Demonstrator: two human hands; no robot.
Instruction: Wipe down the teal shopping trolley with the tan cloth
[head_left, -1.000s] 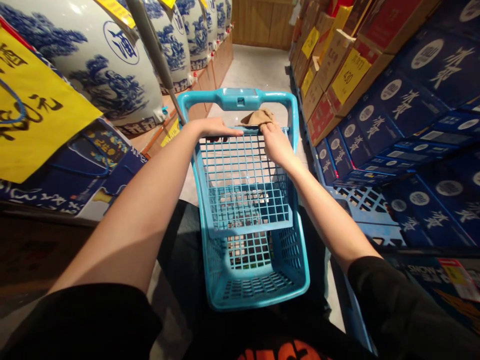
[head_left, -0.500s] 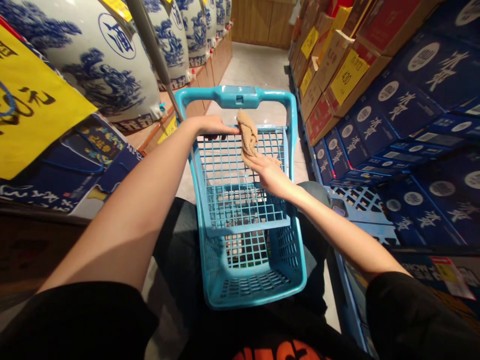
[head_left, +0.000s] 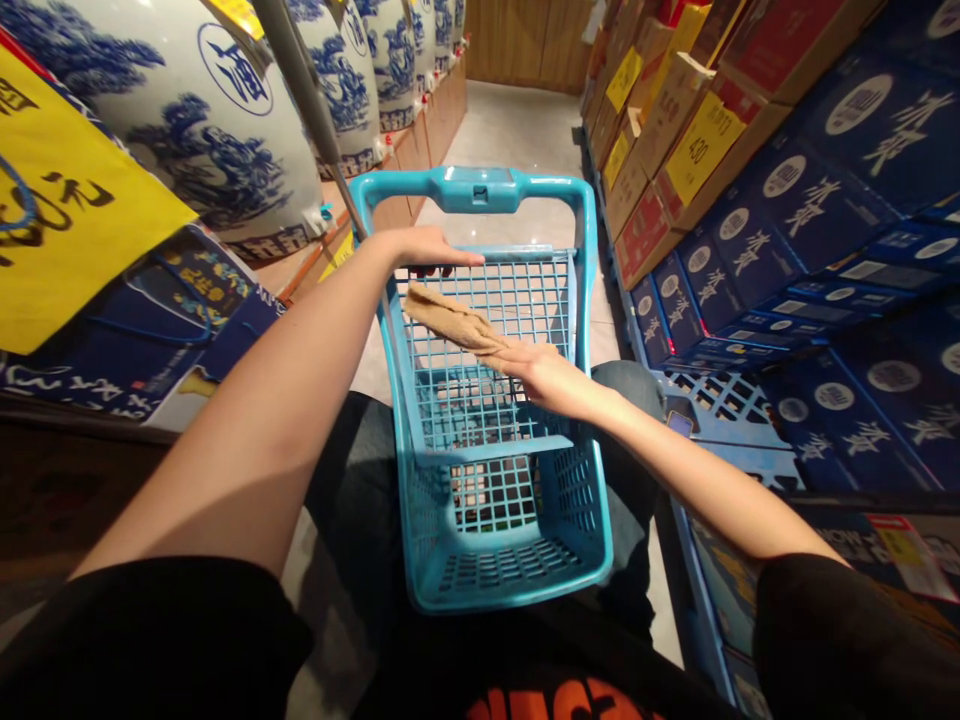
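A turquoise plastic shopping basket (head_left: 517, 590) with a raised handle frame stands between my knees. My left hand (head_left: 431, 248) is closed on the top bar of the basket's grid panel (head_left: 487, 455), its index finger stretched along the bar. My right hand (head_left: 551, 378) grips one end of a folded tan cloth (head_left: 454, 322). The cloth stretches left across the upper part of the grid, its far end just below my left hand. Whether all of it touches the grid, I cannot tell.
Big blue-and-white jars (head_left: 217, 130) line the left side, above a yellow sign (head_left: 75, 210). Stacked blue boxes (head_left: 795, 210) and brown cartons (head_left: 667, 130) fill the right. A grey pole (head_left: 300, 80) slants beside the basket. A phone-like object (head_left: 680, 424) lies at right.
My right hand has moved slightly down, and the cloth has swung from upright near the top bar to lying leftward across the grid. My left hand stays on the bar.
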